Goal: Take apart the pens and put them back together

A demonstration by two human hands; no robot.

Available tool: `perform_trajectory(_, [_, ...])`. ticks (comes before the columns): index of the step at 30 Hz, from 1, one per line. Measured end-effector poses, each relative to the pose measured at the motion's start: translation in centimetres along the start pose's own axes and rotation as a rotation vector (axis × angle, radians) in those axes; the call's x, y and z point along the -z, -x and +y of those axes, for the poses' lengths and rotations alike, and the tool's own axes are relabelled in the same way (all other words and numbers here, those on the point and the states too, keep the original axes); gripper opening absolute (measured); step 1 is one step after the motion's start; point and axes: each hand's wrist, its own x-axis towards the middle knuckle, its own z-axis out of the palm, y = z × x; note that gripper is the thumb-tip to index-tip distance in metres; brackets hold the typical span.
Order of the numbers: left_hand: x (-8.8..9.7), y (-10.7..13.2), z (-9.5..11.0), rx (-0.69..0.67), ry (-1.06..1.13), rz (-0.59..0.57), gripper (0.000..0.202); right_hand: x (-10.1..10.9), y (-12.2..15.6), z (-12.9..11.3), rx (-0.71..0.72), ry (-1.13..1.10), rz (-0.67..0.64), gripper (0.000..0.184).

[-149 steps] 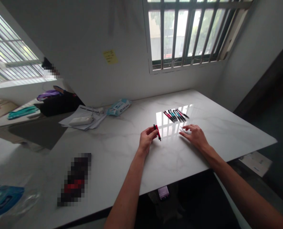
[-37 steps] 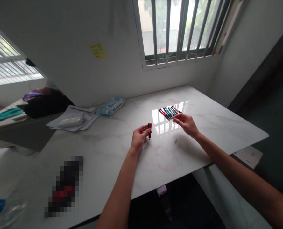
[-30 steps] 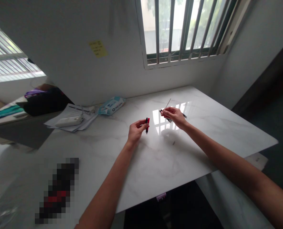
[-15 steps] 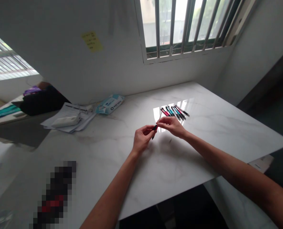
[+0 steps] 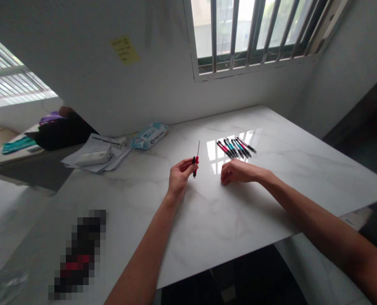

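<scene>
Over the middle of the white marbled table, my left hand (image 5: 179, 176) is closed on the parts of a taken-apart pen (image 5: 196, 160), a red piece and a black piece side by side. A thin refill (image 5: 199, 147) stands up out of its fingers. To the right, my right hand (image 5: 241, 170) rests low at the tabletop with fingers curled and pressed together. Whatever is between those fingertips is hidden. Just beyond it lies a row of several pens (image 5: 235, 147) in red, teal, grey and black.
A blue-and-white wipes pack (image 5: 150, 136) and a stack of papers (image 5: 94, 153) with a white object on it lie at the back left. A blurred-out dark item (image 5: 80, 250) is at the front left. The barred window (image 5: 248, 38) is above the table.
My hands have come apart. The left, holding the pen parts, moved left; the right moved right and down to the tabletop, where a small thing lay before. The view shifted slightly.
</scene>
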Motion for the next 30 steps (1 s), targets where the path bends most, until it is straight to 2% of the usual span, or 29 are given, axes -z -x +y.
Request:
perform_trajectory(2, [0.1, 0.3, 0.4, 0.026, -0.087, -0.048, 0.048, -0.5, -0.4, 0.1, -0.017, -0.001, 0.051, 0.008])
perform_trajectory(5, [0.2, 0.8, 0.9, 0.117, -0.203, -0.154, 0.045, -0.9, -1.1, 0.5, -0.054, -0.136, 0.262, 0.021])
perform_trajectory(8, [0.3, 1.1, 1.1, 0.197, -0.256, -0.236, 0.044, -1.4, -1.7, 0.9, -0.079, -0.374, 0.462, 0.030])
perform_trajectory(14, [0.1, 1.2, 0.8, 0.222, -0.326, -0.252, 0.043, -2.5, -2.6, 1.2, -0.223, -0.889, 0.675, 0.041])
perform_trajectory(16, [0.0, 1.3, 0.7, 0.221, -0.360, -0.251, 0.043, -2.5, -2.7, 1.0, -0.248, -1.020, 0.722, 0.044])
perform_trajectory(19, [-0.2, 1.4, 0.7, 0.224, -0.394, -0.262, 0.043, -2.0, -2.6, 0.7, -0.236, -1.099, 0.766, 0.044])
perform_trajectory(24, [-0.4, 1.5, 0.9, 0.234, -0.409, -0.250, 0.041, -1.5, -2.3, 0.4, -0.229, -1.094, 0.760, 0.042])
perform_trajectory(30, [-0.5, 1.4, 0.9, 0.226, -0.403, -0.246, 0.041, -1.9, -2.4, 0.8, -0.259, -1.033, 0.752, 0.040])
